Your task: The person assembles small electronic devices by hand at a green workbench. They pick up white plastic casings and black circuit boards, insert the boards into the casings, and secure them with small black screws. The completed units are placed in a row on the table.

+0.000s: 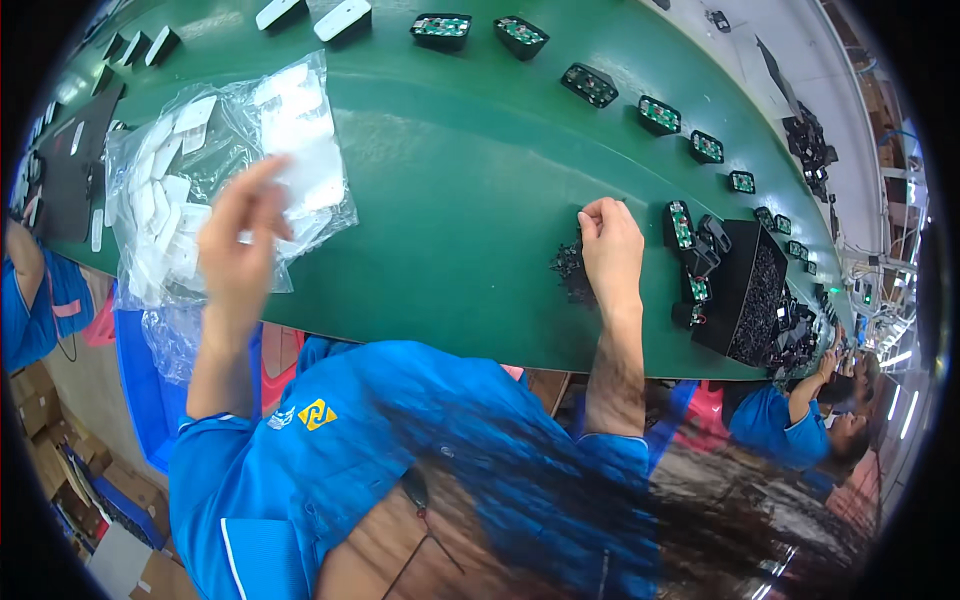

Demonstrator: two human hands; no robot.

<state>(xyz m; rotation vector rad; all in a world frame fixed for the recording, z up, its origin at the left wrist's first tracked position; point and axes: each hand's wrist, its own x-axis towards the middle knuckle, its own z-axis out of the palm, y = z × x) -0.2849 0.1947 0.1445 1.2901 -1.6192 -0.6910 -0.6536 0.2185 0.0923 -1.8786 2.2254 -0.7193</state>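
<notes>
My left hand (pixel 240 235), smeared by motion, is over a clear plastic bag (pixel 335 205) of white plastic covers (pixel 165 215). Its thumb and fingers look apart, with nothing visible between them. To the right, my right hand (pixel 613 250) is at a small heap of tiny black parts (pixel 570 268) on the green table (pixel 430 200). Its thumb and fingertips are pinched together; whatever they hold is too small or hidden to make out.
Black housings with green circuit boards (pixel 590 85) line the table's far side, beside white-topped units (pixel 343 20). At the right stands a black bin (pixel 740 290) filled with small black parts, with loose housings (pixel 705 245) next to it. Other people (pixel 790 420) sit along the table.
</notes>
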